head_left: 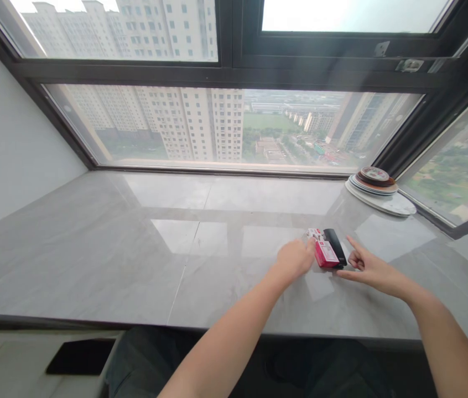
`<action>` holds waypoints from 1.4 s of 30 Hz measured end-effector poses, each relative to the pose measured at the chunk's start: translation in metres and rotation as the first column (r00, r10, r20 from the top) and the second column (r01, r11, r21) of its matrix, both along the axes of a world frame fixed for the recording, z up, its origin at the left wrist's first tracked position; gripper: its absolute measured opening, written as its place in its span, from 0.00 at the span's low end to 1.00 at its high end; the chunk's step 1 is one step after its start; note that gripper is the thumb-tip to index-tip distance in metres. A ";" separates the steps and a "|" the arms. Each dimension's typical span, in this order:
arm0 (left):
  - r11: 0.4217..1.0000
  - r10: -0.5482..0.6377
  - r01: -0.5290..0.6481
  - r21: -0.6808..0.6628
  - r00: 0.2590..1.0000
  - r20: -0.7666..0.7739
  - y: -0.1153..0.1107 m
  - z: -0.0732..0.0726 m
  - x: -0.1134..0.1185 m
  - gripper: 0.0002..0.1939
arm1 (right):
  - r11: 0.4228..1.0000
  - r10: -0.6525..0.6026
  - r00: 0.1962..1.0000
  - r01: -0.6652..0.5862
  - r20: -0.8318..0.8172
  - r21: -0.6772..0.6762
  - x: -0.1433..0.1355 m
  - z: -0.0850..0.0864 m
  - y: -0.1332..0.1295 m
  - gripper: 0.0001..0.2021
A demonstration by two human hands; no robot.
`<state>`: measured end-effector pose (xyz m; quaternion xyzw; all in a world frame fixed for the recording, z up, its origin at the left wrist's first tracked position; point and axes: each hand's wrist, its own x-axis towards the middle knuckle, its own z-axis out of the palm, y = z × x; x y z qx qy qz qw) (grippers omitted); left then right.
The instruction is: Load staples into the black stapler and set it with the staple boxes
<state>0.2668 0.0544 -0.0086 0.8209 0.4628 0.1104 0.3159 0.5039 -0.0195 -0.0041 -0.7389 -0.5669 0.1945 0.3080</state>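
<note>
Head view: left hand [296, 258] sits curled at red box [326, 254], grip unclear; right hand [370, 270] spread beside black stapler [335, 246], probably stiff, slick, fairly weighty, best held mid-body.

- A red box [326, 255] with a white-and-pink printed top face lies flat on the right part of the grey desk [105, 260], its red side showing along the left.
- A white box [314, 233] with red patches sits just beyond its far end, partly hidden.
- A black stapler-like object [335, 247] lies lengthwise just right of both, its long axis running far to near.
</note>
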 end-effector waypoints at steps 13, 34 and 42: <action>0.876 0.193 -0.167 0.452 0.981 -0.011 -0.079 -0.026 -0.225 0.22 | 0.890 0.432 0.842 -0.456 0.324 -0.003 -0.230 -0.034 -0.030 0.29; 0.852 0.197 -0.068 0.519 0.961 -0.197 -0.081 -0.045 -0.224 0.32 | 0.930 0.339 0.761 -0.359 0.553 -0.075 -0.240 -0.055 -0.034 0.29; 0.851 0.202 -0.066 0.521 0.957 -0.208 -0.082 -0.045 -0.224 0.32 | 0.931 0.337 0.758 -0.359 0.558 -0.074 -0.241 -0.057 -0.034 0.29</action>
